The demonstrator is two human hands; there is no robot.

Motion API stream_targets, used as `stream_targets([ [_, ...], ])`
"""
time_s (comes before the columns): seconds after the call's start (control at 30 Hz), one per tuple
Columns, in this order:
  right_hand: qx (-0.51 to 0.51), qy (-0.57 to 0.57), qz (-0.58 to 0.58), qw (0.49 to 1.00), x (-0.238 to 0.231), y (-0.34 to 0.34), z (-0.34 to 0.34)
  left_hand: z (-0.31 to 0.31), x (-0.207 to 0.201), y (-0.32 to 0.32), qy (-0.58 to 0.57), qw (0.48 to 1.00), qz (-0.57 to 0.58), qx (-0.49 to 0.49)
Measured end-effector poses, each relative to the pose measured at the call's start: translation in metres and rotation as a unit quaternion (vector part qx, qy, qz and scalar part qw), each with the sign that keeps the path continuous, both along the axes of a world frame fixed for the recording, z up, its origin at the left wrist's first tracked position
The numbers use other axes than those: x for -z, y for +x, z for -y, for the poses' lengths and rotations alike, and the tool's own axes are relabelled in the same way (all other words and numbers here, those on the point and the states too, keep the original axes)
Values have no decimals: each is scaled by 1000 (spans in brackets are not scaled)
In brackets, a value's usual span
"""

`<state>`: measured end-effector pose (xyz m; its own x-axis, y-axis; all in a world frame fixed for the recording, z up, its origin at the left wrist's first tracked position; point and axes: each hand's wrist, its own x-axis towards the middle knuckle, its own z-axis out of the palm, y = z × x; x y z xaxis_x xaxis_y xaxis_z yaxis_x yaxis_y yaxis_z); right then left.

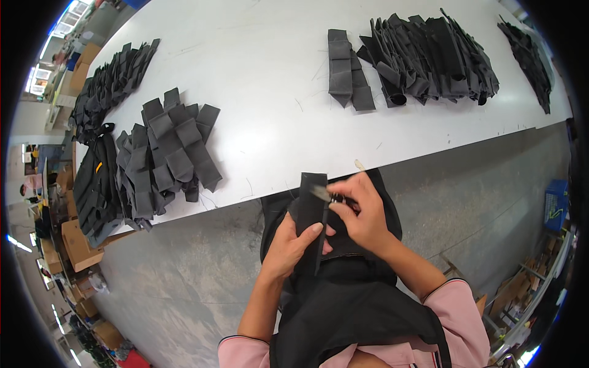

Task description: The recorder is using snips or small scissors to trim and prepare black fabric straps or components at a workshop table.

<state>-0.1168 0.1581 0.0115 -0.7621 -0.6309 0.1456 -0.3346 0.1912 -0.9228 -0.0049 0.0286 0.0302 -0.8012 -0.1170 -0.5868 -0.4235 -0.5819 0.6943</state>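
My left hand (293, 240) is closed around a dark grey folded fabric strip (311, 218), its thumb lying on the front face. The strip stands upright over my lap, by the table's near edge. In my right hand (363, 211) are small thread snips (321, 193), dark at the handle, with a metal blade blurred by motion. The blade overlaps the upper right edge of the strip. Whether it touches the fabric, I cannot tell. The fingers of my right hand partly hide the handle.
On the white table (264, 92) lie a loose heap of dark strips (175, 144) at left, a black fabric bundle (98, 178) beside it, and a large pile (429, 58) at far right. A blue crate (556, 205) stands right, a cardboard box (80, 245) left.
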Motion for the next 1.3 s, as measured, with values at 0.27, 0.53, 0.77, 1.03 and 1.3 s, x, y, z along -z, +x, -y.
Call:
stream_targets([
  [0.27, -158, -202, 589, 766, 6, -23, -1, 4, 2, -7, 192, 958, -199, 69],
  [0.53, 16, 28, -40, 999, -8, -23, -19, -4, 25, -17, 220, 962, -153, -44],
  [0.77, -66, 54, -174, 981, -12, -46, -24, 1, 15, -18, 275, 954, -119, 3],
  [1.03, -38, 23, -91, 995, -6, -45, -27, 3, 9, -15, 271, 957, -105, 8],
  [1.3, -29, 22, -47, 998, -10, -38, -23, 2, 6, -15, 266, 959, -102, 2],
])
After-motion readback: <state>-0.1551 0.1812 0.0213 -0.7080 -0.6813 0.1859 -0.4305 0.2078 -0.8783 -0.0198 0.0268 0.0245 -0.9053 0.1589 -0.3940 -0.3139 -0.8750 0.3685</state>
